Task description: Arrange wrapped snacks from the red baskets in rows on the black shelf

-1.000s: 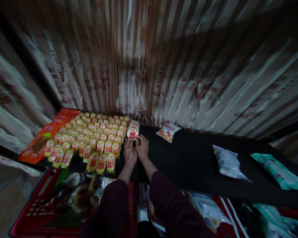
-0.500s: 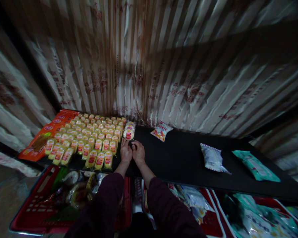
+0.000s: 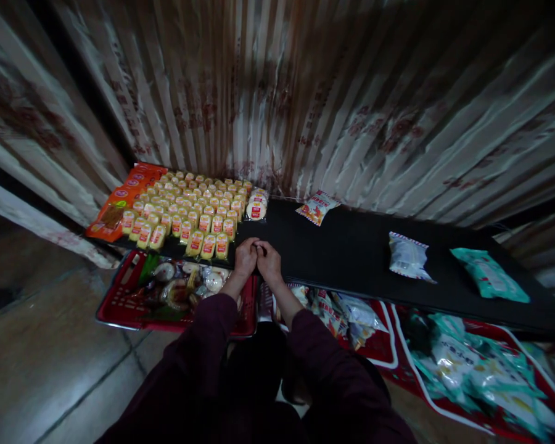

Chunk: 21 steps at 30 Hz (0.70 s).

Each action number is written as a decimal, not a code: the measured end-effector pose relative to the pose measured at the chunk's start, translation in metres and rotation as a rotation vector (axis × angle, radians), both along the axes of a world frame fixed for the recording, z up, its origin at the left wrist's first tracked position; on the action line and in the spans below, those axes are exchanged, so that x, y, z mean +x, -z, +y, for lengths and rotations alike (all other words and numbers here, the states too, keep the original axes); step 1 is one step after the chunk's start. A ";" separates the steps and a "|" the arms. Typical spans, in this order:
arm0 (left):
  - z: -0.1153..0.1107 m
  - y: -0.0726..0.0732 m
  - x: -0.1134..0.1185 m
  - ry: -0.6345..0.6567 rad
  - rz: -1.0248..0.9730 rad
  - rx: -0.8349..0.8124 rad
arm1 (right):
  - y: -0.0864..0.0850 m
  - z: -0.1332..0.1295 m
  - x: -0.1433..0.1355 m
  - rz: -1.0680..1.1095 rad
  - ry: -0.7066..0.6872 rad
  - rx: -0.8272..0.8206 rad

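My left hand (image 3: 245,258) and my right hand (image 3: 269,261) meet at the front edge of the black shelf (image 3: 333,246). Their fingers are curled in and touch each other; whatever lies between them, if anything, is hidden. Just beyond my hands is a short row of round white packaged cakes (image 3: 256,210) with red labels. To the left stand many small yellow wrapped cakes (image 3: 208,245) in close rows, the front ones near my left hand.
Orange packets (image 3: 115,213) lie at the shelf's left end. Rightward are a white-and-red snack bag (image 3: 318,208), a whitish bag (image 3: 409,256) and a teal bag (image 3: 490,274). Below stand red baskets (image 3: 120,317) of packaged food. A pleated curtain (image 3: 268,92) hangs behind.
My hands have drawn back from the round white cakes to the shelf's front edge and come together. My view has tipped downward, showing more of the baskets and floor.
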State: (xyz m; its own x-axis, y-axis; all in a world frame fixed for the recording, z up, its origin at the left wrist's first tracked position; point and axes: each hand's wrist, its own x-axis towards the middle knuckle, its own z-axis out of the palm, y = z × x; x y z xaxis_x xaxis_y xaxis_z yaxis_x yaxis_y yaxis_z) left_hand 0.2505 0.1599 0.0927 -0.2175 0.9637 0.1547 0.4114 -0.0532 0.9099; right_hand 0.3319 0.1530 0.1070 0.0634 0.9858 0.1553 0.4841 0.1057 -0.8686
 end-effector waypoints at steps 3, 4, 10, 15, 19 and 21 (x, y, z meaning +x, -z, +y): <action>-0.025 0.000 -0.006 0.007 -0.039 -0.002 | -0.001 -0.023 -0.004 -0.003 -0.039 0.003; -0.034 -0.001 -0.009 -0.002 -0.049 -0.001 | -0.001 -0.031 -0.007 -0.005 -0.053 0.006; -0.091 -0.001 -0.035 -0.016 -0.039 -0.010 | 0.002 -0.078 -0.026 -0.028 -0.159 0.011; -0.120 0.022 -0.056 0.028 0.022 -0.186 | 0.032 -0.103 -0.042 -0.096 -0.241 -0.165; -0.124 0.053 -0.069 0.132 0.116 -0.555 | 0.062 -0.110 -0.046 -0.225 -0.333 -0.417; -0.123 0.067 -0.075 0.163 0.115 -0.644 | 0.074 -0.111 -0.045 -0.260 -0.352 -0.501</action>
State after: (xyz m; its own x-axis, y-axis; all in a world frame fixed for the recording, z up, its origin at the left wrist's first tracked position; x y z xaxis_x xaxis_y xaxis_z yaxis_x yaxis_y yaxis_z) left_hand 0.1756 0.0372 0.0256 -0.0776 0.8906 -0.4481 0.5406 0.4152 0.7316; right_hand 0.2868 0.0418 0.0327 -0.2534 0.8977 -0.3605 0.6950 -0.0903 -0.7133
